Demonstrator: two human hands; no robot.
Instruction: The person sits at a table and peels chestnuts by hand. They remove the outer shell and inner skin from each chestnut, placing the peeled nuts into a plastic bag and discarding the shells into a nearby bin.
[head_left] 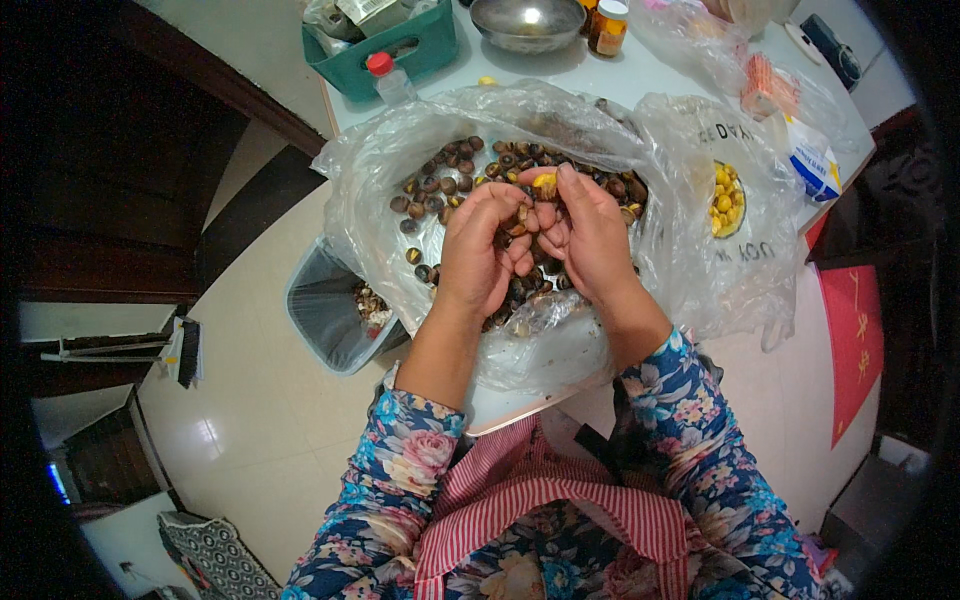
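Between the fingertips of both hands is a partly peeled chestnut [545,186], its yellow kernel showing out of the brown shell. My right hand [597,238] pinches it with the thumb on top. From the other side, the curled fingers of my left hand [480,252] close on it, with brown shell showing among them. Many dark brown chestnuts [431,184], some split with yellow showing, lie beneath and around the hands on a spread clear plastic bag [365,200]. To the right, yellow peeled kernels [726,205] sit in a round opening of another printed plastic bag [690,290].
A lined bin [322,318] with shell scraps stands below the table's left edge. Along the back are a green basket [432,52], a red-capped bottle [392,82], a metal bowl [528,22] and a brown jar [608,30]. A blue-white packet [812,165] lies at the right edge.
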